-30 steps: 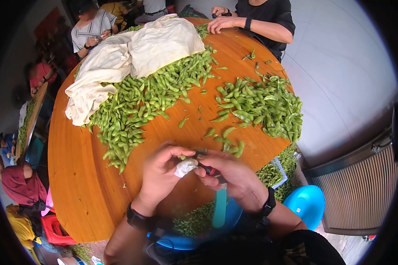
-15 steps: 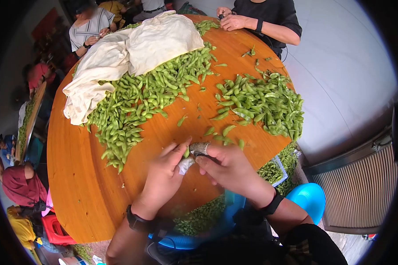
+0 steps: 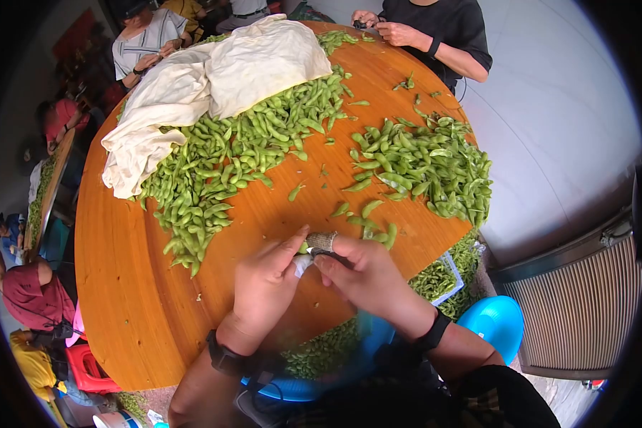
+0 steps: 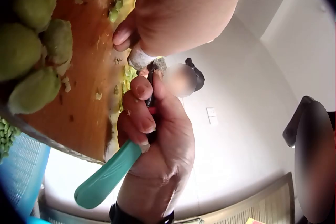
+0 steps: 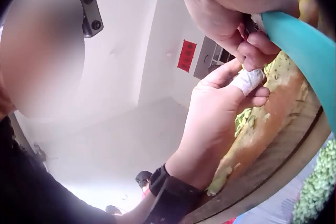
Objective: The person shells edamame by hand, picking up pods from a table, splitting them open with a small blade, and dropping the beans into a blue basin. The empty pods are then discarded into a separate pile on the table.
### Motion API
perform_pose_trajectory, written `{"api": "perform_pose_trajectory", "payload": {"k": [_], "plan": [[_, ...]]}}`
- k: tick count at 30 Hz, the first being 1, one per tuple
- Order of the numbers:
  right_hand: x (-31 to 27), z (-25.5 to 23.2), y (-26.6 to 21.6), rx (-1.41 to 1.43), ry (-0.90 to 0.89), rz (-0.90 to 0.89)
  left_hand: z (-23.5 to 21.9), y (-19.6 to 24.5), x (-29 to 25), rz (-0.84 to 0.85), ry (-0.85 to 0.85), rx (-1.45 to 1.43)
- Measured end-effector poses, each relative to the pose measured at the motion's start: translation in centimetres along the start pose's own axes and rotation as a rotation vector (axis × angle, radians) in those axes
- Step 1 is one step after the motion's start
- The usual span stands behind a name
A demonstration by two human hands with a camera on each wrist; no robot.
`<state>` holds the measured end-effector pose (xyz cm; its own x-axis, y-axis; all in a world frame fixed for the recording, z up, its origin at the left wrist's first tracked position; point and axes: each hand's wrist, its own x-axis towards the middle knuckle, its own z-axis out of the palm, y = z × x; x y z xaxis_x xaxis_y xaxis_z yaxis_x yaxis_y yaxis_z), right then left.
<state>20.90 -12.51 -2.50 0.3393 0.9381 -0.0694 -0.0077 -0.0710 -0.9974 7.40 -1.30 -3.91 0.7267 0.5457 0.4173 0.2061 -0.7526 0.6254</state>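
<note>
Both hands meet over the table's near edge. My left hand (image 3: 267, 285) pinches a green soybean pod (image 3: 303, 248), mostly hidden by the fingers. White wrapping (image 5: 249, 80) covers the left thumb. In my right hand (image 3: 374, 278) is a tool with a broad teal end (image 4: 107, 176) and a dark, partly red section; its working tip lies hidden at the pod. A grey knitted cover (image 3: 322, 241) sits on a right finger. Below the hands, a blue basin (image 3: 282, 390) holds shelled green beans (image 3: 324, 353).
Soybean pods (image 3: 260, 139) lie heaped on the round wooden table (image 3: 135, 285), partly under a cream cloth (image 3: 264, 68). Another pod pile (image 3: 424, 167) lies right. A person in black (image 3: 435, 36) sits across. A blue plastic tub (image 3: 496, 328) and slatted panel (image 3: 585, 299) stand right.
The right hand has turned over and drawn closer to the left; the teal end, visible earlier in the head view, is now hidden there. The person across has shifted their hands slightly right.
</note>
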Motion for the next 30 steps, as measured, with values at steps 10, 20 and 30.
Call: {"api": "perform_pose_trajectory", "payload": {"k": [10, 20, 30], "plan": [[0.9, -0.9, 0.9, 0.307, -0.095, 0.182, -0.2, -0.7, 0.1, -0.096, -0.076, -0.261], [1.4, -2.1, 0.7, 0.436, -0.218, 0.271, -1.8, -0.5, 1.2, -0.538, -0.268, -0.940], [-1.3, -0.4, 0.2, -0.085, 0.008, -0.217, 0.1, 1.6, -0.2, -0.268, -0.195, -0.338]]}}
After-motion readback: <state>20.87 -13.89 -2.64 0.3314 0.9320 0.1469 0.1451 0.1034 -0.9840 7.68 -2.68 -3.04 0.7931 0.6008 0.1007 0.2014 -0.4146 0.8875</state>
